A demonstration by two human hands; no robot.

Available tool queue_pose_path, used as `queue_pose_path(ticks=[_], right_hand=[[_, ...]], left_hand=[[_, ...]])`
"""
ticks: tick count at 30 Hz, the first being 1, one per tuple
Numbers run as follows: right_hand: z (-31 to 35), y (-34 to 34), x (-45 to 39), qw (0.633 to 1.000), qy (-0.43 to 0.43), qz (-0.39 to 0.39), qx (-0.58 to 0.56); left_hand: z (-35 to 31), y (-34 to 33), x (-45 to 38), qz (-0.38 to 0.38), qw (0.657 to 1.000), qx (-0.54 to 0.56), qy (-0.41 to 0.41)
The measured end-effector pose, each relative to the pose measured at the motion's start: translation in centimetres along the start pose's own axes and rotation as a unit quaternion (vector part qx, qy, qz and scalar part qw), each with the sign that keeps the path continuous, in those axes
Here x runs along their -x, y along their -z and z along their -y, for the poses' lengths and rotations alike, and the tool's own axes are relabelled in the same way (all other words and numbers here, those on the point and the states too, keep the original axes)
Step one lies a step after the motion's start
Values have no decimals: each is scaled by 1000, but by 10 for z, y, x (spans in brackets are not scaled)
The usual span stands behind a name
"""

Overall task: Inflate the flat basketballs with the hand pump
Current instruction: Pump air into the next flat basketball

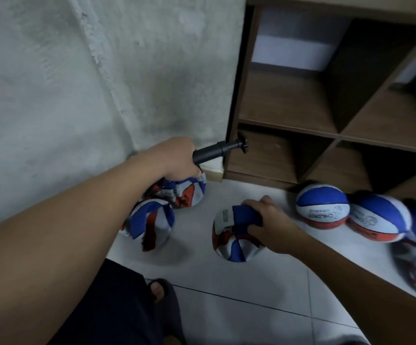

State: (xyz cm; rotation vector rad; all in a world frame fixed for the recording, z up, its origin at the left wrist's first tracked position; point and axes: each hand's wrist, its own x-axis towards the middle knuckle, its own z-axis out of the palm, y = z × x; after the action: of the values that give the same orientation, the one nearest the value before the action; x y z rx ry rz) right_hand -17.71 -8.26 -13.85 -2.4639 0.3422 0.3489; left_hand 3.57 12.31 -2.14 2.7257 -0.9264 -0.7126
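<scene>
The left hand (pixel 177 158) is clamped around the black hand pump (pixel 217 151), held above two crumpled flat basketballs (pixel 149 225) by the wall. The right hand (pixel 269 225) grips a third flat ball (pixel 234 235) on the floor (pixel 251 295). Near the wooden shelf (pixel 326 108), several round balls (pixel 322 206) look already inflated. I judge that three balls are left to pump.

Basketballs, flat (pixel 236 232) and inflated (pixel 322 206), all blue, white and red-orange panels (inflated one has dark print on white). Hand pump (pixel 218 151) black. Shelf unit (pixel 289 105) brown wood-grain, floor tiles (pixel 251 307) white, wall (pixel 77 70) pale grey, mottled.
</scene>
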Motion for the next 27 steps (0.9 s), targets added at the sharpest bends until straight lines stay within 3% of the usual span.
queue_pose_path(ticks=[5, 12, 20, 27], right_hand=[[-20, 29, 46, 995, -19, -103, -4], [-31, 29, 73, 964, -12, -168, -205], [-35, 21, 72, 959, 0, -211, -191], [-31, 20, 72, 950, 27, -268, -157]], left_hand=[[-48, -8, -2, 7, 998, 5, -67], [-86, -36, 7, -10, 988, 73, -137], [-107, -47, 19, -27, 975, 115, -190], [-110, -49, 22, -34, 976, 119, -177]])
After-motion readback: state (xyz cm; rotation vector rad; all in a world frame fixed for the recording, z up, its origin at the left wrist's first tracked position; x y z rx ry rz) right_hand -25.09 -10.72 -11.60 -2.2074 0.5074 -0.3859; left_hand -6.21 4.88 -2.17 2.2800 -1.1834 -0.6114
